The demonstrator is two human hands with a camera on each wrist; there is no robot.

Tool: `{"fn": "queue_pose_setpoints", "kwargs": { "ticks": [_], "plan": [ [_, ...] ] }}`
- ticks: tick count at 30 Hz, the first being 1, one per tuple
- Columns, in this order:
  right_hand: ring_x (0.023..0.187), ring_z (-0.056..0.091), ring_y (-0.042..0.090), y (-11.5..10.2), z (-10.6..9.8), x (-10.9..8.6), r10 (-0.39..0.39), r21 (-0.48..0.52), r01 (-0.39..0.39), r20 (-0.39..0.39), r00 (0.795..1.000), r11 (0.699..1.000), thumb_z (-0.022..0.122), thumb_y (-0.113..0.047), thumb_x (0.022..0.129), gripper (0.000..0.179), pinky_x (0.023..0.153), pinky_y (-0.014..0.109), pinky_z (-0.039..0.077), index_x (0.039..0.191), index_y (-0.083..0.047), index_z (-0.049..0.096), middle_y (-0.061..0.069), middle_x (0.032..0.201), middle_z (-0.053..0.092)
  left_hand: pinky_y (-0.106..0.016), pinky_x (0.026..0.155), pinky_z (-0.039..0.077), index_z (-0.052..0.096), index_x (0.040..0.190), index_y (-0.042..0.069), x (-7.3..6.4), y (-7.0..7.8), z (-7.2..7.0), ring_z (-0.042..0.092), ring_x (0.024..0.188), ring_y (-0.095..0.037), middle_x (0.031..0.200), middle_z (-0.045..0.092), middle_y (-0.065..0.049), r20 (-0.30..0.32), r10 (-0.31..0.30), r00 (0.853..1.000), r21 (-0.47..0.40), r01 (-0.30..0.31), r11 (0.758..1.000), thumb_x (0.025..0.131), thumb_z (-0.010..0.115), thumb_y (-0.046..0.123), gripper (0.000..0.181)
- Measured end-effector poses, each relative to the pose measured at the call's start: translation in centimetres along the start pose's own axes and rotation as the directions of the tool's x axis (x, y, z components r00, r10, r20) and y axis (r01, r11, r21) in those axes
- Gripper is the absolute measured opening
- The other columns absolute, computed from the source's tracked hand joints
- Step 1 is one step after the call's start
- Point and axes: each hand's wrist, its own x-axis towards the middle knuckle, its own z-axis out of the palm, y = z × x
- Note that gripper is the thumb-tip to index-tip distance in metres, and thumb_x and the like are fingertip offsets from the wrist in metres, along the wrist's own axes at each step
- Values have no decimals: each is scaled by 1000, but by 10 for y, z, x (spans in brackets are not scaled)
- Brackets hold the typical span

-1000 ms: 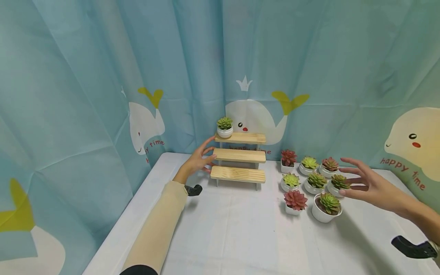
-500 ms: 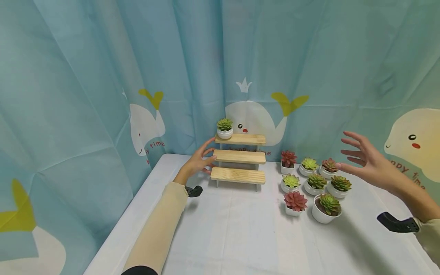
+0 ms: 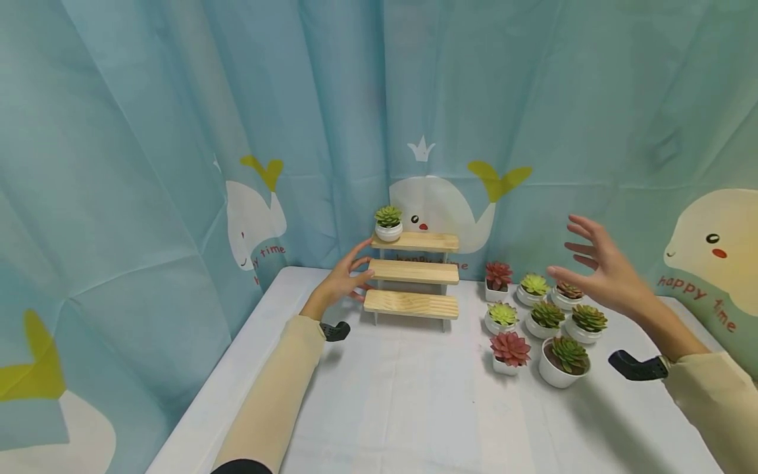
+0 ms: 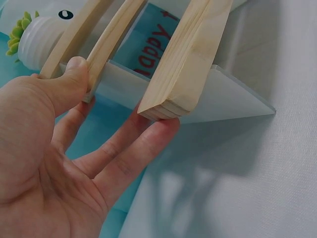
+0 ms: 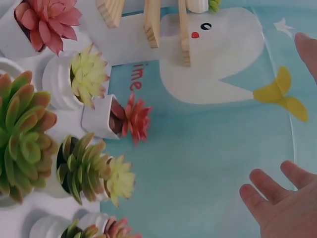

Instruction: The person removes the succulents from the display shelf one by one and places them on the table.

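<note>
A three-tier wooden display stand [image 3: 414,270] with pale planks and whitish side supports stands on the table. On the left end of its top tier sits a green succulent in a round white pot [image 3: 389,224]. My left hand [image 3: 340,282] holds the stand by its left side; in the left wrist view the thumb lies on the end of the middle plank and other fingertips touch the plank ends. My right hand [image 3: 606,273] is in the air above the back right of the potted succulents [image 3: 545,316], fingers spread, holding nothing.
Several more succulents in white pots cluster right of the stand, including a red one in a square pot [image 3: 510,351] and a green one in a larger pot [image 3: 564,361]. A blue curtain [image 3: 331,131] with whale prints hangs behind the white table [image 3: 403,395].
My right hand has risen away from the rightmost green succulent and moved leftward over the back pots, with nothing in it. The left hand stays on the stand.
</note>
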Motion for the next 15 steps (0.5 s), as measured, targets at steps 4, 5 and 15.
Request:
{"fn": "queue_pose_setpoints", "kwargs": {
  "ticks": [4,5,15],
  "plan": [
    [136,40,58,-5,9,8,-10,13,10,10,1000,1000,82,-10,89,106,104,74,34,165,-34,14,25,164,25,-54,72,61,19,164,43,0,0,0,58,126,-48,168,21,-16,-7,-6,1000,-1,6,1000,105,62,19,76],
    [136,40,58,-7,11,10,-15,18,15,13,1000,1000,82,-11,89,105,104,74,34,165,-34,14,25,164,25,-54,72,61,19,164,43,0,0,0,58,126,-47,168,21,-16,-8,-7,1000,0,7,1000,106,62,19,76],
    [138,40,54,-21,35,40,-41,26,40,58,997,999,83,-20,90,101,109,70,33,166,-23,15,25,162,28,-53,72,62,20,164,43,0,1,1,58,127,-46,168,23,-15,-10,-6,1000,6,6,1000,105,63,20,76]
  ]
}}
